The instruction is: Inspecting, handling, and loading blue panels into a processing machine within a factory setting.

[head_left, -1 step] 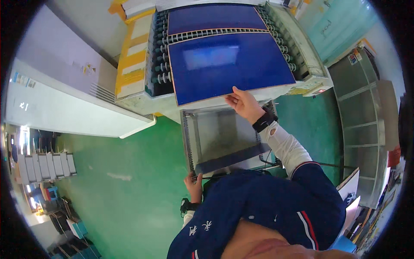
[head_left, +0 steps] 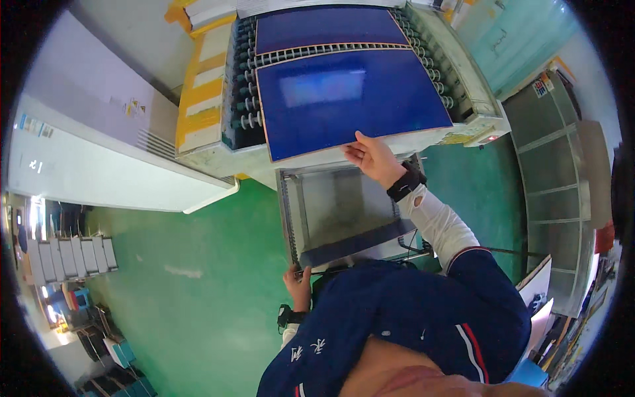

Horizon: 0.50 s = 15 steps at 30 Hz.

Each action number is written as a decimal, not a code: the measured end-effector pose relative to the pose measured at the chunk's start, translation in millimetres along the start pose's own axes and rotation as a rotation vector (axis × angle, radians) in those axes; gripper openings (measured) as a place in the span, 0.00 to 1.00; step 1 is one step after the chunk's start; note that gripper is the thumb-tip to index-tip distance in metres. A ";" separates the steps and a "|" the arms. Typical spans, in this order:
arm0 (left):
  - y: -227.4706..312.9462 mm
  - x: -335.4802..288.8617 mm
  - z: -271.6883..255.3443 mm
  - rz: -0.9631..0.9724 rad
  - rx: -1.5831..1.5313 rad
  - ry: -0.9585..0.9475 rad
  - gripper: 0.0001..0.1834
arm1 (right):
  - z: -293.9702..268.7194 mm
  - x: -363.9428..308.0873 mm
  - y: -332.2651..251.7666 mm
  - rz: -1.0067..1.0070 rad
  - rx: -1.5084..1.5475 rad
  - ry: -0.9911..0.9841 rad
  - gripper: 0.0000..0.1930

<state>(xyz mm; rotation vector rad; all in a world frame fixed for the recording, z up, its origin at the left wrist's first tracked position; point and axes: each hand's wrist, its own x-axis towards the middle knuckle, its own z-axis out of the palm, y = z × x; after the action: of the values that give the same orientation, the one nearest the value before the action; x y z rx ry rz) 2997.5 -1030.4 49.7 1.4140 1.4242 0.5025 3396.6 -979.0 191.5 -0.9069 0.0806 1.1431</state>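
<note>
A blue glossy panel with a copper-coloured edge lies on the rollers, its front edge sticking out toward me. My right hand pinches that front edge, thumb on top and fingers curled beneath. Below the overhang stands a grey metal rack with slotted sides and flat grey sheeting in it. At the rack's near left corner, my left hand has its fingers closed about the frame; the exact grip is partly hidden.
The roller conveyor carries a second blue panel behind the first. A white cabinet is on the left, over the green floor. Grey mesh racks stand at right. More grey racks are far left.
</note>
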 end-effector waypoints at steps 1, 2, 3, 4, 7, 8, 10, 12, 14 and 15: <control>-8.5 2.7 -0.2 0.022 0.045 -0.003 0.25 | 1.8 0.9 -1.7 -0.005 0.005 0.005 0.12; -9.2 1.1 -1.9 0.025 0.049 -0.009 0.25 | 3.2 1.8 -3.0 0.049 -0.069 0.000 0.15; 6.3 -1.6 -2.6 -0.003 0.019 -0.020 0.25 | 3.9 4.0 -5.1 0.096 -0.144 -0.006 0.18; 15.1 -1.2 -2.1 -0.031 -0.011 -0.030 0.26 | 1.8 7.5 -4.3 0.086 -0.140 -0.002 0.18; 6.1 -1.8 -1.7 0.035 0.035 -0.028 0.26 | -3.1 13.4 0.5 0.176 -0.214 -0.005 0.22; 6.0 -2.3 -1.5 0.037 0.038 -0.031 0.26 | -1.7 16.6 0.4 0.141 -0.215 -0.024 0.22; 7.0 -3.9 -1.0 0.037 0.074 -0.009 0.27 | -1.2 19.3 -0.8 0.102 -0.209 -0.040 0.23; 5.4 -6.3 -0.5 0.025 0.083 -0.017 0.27 | -0.5 20.5 0.8 0.106 -0.265 -0.038 0.24; -3.7 -6.7 2.7 0.020 0.095 -0.027 0.27 | 0.2 18.5 -0.7 0.104 -0.266 -0.046 0.25; -9.4 -7.6 5.0 0.053 0.090 0.001 0.27 | 0.7 16.6 -1.2 0.108 -0.278 -0.054 0.25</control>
<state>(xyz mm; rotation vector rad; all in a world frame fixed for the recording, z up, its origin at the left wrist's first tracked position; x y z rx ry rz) 2995.7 -1041.1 42.5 1.5265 1.4282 0.4776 3404.8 -966.2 184.6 -1.1275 -0.0767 1.2990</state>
